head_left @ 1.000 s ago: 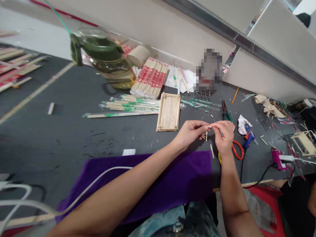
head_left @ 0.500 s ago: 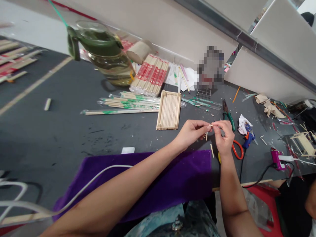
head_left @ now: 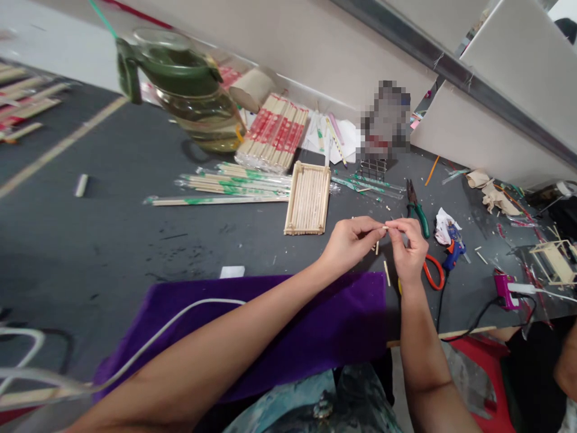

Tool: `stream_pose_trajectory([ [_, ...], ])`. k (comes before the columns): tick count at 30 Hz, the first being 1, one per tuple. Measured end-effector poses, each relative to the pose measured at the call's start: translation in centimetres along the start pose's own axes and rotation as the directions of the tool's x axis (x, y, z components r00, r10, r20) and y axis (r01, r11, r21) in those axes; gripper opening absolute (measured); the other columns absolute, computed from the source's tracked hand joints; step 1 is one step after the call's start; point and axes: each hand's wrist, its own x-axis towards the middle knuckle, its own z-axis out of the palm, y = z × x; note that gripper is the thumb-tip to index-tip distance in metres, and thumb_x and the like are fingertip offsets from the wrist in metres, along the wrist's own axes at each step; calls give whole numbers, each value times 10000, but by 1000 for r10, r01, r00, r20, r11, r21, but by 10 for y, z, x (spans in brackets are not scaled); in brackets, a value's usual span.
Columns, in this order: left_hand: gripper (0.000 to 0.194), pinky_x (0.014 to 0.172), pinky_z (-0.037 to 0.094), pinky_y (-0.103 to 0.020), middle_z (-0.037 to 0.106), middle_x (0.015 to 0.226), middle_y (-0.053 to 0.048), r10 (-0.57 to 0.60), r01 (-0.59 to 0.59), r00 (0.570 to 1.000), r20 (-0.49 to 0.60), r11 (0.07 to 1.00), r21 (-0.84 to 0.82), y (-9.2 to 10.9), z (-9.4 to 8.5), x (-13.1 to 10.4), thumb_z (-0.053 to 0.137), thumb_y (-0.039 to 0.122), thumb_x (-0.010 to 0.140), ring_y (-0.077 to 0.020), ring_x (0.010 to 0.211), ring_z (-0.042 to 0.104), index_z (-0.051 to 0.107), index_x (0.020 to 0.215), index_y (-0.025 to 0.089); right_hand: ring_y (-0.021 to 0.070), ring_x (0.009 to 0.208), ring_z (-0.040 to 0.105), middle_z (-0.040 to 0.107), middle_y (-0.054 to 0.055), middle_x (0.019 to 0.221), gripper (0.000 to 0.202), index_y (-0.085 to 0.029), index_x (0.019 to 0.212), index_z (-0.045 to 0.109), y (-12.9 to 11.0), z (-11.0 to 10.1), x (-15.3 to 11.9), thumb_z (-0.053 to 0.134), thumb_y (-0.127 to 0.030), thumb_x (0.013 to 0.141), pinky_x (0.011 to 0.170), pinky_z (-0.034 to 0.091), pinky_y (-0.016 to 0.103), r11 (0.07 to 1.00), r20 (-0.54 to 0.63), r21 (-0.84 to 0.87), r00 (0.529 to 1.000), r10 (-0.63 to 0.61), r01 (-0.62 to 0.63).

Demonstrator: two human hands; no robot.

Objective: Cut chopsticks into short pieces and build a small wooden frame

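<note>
My left hand [head_left: 354, 240] and my right hand [head_left: 408, 243] meet fingertip to fingertip over the dark table. Both pinch a short piece of wooden stick [head_left: 386, 228], mostly hidden by the fingers. Left of my hands lies a small rectangular tray made of glued sticks [head_left: 309, 198], with a raised rim. Short cut sticks [head_left: 386, 273] lie just below my fingers. Close to my right hand are pliers with green handles [head_left: 417, 210] and a tool with orange and yellow handles [head_left: 433, 273], partly covered by that hand.
A purple cloth [head_left: 270, 337] covers the table's near edge. Behind are wrapped chopsticks [head_left: 273, 132], green-marked ones [head_left: 225, 186] and a green-lidded jug [head_left: 193, 96]. On the right lie a blue glue gun [head_left: 454, 252], a pink power adapter [head_left: 505, 291] and a stick frame [head_left: 556, 263]. Another person sits far right.
The view has shifted slightly. Both hands keep their pinch on the small stick piece, with hardly any movement.
</note>
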Motion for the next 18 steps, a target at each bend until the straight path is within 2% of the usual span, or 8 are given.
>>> stream_pose_trajectory([
  [6,221,668,483,-261,711,724,-38,4,-4,1000,-5,999,48,-1,0,-1,605,261,913,-144,689,637,770,792,176,190,898,637,695,24,873,154,-259,930,741,1,1,-1,597,-249,983,826,507,354,999,-1,-33,1000,-1,1],
  [12,148,622,455,-249,739,774,-40,-63,62,998,6,991,121,-5,-4,2,645,264,863,-137,689,631,756,852,167,194,898,623,689,28,865,195,-255,928,739,5,-1,-1,559,-255,1003,835,500,360,994,35,-106,999,-29,33],
  [18,210,626,440,-249,707,709,-28,-50,48,999,6,989,139,-3,-10,6,621,292,872,-132,668,604,743,744,178,197,905,616,695,33,872,202,-256,953,745,5,0,-2,551,-258,1008,844,496,360,993,104,-112,994,-14,25],
])
